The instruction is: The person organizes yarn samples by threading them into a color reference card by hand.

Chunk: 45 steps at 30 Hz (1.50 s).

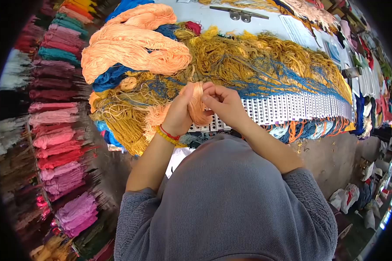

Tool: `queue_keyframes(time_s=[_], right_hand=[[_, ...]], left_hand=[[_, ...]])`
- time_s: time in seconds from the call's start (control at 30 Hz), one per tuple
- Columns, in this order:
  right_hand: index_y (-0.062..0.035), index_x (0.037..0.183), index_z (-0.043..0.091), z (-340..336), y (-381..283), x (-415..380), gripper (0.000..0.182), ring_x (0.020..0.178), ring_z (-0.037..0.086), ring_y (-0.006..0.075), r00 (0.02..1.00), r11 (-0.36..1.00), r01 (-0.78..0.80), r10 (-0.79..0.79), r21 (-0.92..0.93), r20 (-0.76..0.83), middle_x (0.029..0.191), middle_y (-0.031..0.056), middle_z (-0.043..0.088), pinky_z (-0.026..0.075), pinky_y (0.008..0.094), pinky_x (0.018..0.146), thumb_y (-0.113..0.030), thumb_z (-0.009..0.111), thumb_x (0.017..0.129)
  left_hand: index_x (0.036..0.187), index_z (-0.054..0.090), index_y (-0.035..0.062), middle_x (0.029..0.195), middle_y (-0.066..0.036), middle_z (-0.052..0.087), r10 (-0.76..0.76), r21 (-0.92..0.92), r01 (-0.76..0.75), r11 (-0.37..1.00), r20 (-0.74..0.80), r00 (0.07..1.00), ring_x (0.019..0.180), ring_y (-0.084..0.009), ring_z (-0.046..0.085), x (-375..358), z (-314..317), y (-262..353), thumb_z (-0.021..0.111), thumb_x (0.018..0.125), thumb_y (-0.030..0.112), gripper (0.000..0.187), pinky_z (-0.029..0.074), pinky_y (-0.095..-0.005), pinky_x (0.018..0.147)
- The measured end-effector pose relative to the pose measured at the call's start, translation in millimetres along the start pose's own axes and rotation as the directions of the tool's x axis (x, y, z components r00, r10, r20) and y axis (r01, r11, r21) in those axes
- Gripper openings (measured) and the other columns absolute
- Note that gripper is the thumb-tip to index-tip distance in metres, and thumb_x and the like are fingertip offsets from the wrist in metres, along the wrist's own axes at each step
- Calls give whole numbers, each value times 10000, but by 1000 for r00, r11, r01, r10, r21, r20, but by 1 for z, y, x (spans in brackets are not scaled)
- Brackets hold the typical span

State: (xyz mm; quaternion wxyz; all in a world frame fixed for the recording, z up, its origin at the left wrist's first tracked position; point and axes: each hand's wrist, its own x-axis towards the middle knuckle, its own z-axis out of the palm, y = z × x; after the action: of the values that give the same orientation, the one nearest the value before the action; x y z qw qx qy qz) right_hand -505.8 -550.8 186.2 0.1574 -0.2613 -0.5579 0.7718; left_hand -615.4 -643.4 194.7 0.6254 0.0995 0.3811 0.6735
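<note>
A small peach yarn bundle hangs between my hands, in front of the table's near edge. My left hand, with red and yellow bands at the wrist, is closed around its upper left side. My right hand touches the bundle from the right, its fingers bent in a pinch at the strands. Just beyond lie tangled mustard yarn and blue strands. A long row of white cards with dark holes runs along the table edge beside my right hand. More peach yarn lies under my left wrist.
Large peach skeins are piled at the table's back left, over blue yarn. A metal clip and a printed sheet lie farther back. Hanging pink and red skeins line the left side. Bags sit on the floor at right.
</note>
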Motion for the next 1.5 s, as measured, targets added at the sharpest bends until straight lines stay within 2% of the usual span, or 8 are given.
queue_keyframes(time_s=[0.63,0.8,0.83,0.9,1.07,1.13,1.33,1.5], right_hand=[[-15,789,578,-43,62,18,59,624,519,100,919,886,314,-374,-342,-125,887,69,590,406,220,553,-71,566,774],[-94,693,435,-111,15,9,157,456,355,96,982,594,-154,2,790,190,613,5,431,327,236,461,-173,487,818],[-99,682,413,-143,14,4,173,453,319,88,978,644,-165,9,747,209,574,-13,338,312,236,454,-179,494,812],[-98,699,450,-223,5,-16,111,483,346,86,977,976,-70,109,206,-181,598,-8,369,308,207,445,-149,508,780],[-30,702,550,-407,-58,-90,146,560,541,158,24,917,229,-340,-326,-940,689,64,574,459,296,507,-75,425,764],[-32,751,559,-490,1,-109,144,608,551,149,255,809,271,-583,-522,-771,704,53,563,475,296,555,-109,443,790],[-32,876,570,-217,136,0,155,665,566,142,894,991,-4,-56,-132,-445,756,59,598,474,265,636,-170,516,830],[-35,853,575,-151,165,12,170,620,609,234,958,815,-166,-1,-556,-287,715,105,623,476,334,580,-195,546,800]], left_hand=[[1004,542,15,1011,-87,572,54,6,-54,998,-248,967,909,-157,546,36,-25,-38,511,858,123,184,448,-246,726],[822,544,68,792,-53,541,252,57,-254,965,-449,857,755,-134,531,24,-58,-16,524,821,159,93,452,-280,691],[836,572,74,792,-57,575,121,-491,-38,871,140,983,755,-153,556,17,-164,-6,498,844,214,159,467,-294,694],[829,588,79,827,-70,605,437,192,-397,898,-510,741,801,-185,582,-22,-223,31,462,864,280,240,484,-311,724],[767,558,108,662,19,496,512,457,-232,859,-739,439,606,-111,489,-46,-212,83,506,823,207,125,456,-294,593],[846,546,121,639,55,434,248,149,-200,968,-493,834,525,-90,404,-12,-167,41,553,804,208,97,396,-243,513],[908,577,-17,786,-46,589,-416,241,539,807,-416,808,690,-156,592,100,-93,-139,584,806,152,199,484,-248,550],[849,577,-66,745,-83,596,-76,599,284,749,-348,934,655,-164,588,132,-84,-179,587,746,66,167,483,-270,585]])
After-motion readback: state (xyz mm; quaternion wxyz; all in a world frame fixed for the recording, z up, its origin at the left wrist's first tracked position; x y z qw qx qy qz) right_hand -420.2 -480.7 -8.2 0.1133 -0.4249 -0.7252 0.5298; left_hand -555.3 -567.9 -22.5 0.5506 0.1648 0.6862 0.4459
